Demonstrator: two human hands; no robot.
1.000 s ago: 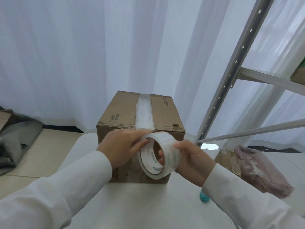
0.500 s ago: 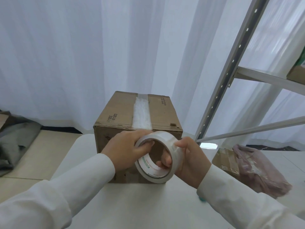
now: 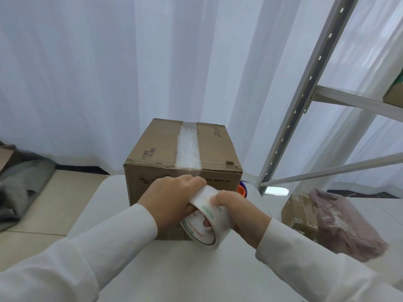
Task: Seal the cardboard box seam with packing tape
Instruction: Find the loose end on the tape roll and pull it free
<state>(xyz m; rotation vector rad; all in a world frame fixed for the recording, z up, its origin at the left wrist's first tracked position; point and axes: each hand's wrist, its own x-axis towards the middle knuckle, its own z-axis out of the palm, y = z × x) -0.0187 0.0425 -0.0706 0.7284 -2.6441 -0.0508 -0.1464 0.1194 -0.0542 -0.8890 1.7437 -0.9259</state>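
A brown cardboard box (image 3: 157,149) stands on the white table (image 3: 174,269). A wide strip of clear tape (image 3: 188,149) runs along its top seam and over the near edge. In front of the box's near face I hold a roll of clear packing tape (image 3: 207,216) with both hands. My left hand (image 3: 172,199) grips the roll's upper left side, fingers curled over its top. My right hand (image 3: 242,214) holds the right side, thumb on the outer surface. The roll tilts, its lower rim close to the table.
A grey metal shelf frame (image 3: 305,92) rises at the right. A small taped box (image 3: 298,212) and a pink plastic bag (image 3: 340,223) lie at the right. An orange and blue object (image 3: 242,190) peeks from behind the box. Grey cloth (image 3: 19,188) lies on the floor at left.
Both hands have lowered the roll down the box's near face and tilted it, so its outer surface now faces me. More of the box front shows above my hands.
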